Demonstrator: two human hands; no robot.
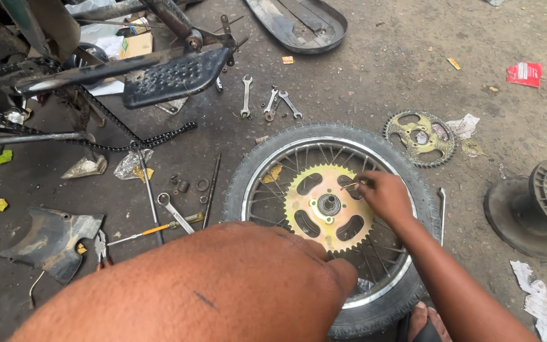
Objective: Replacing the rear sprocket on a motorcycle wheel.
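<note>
A spoked motorcycle wheel with its tyre (273, 142) lies flat on the ground. A gold-coloured sprocket (302, 218) sits on its hub (329, 204). My right hand (384, 193) reaches over the sprocket's upper right part, and its fingertips pinch a small thin metal piece (351, 185) right above the sprocket. My left hand is out of sight. A bare knee or leg (223, 285) fills the lower foreground and hides the wheel's near left side.
A worn sprocket (420, 137) lies right of the wheel, several spanners (272, 101) behind it. To the left are a drive chain (159, 136), a footrest (175, 76), a spanner (173, 211), a screwdriver (144, 233) and a rod (211, 190). A black spool (539, 206) stands at right.
</note>
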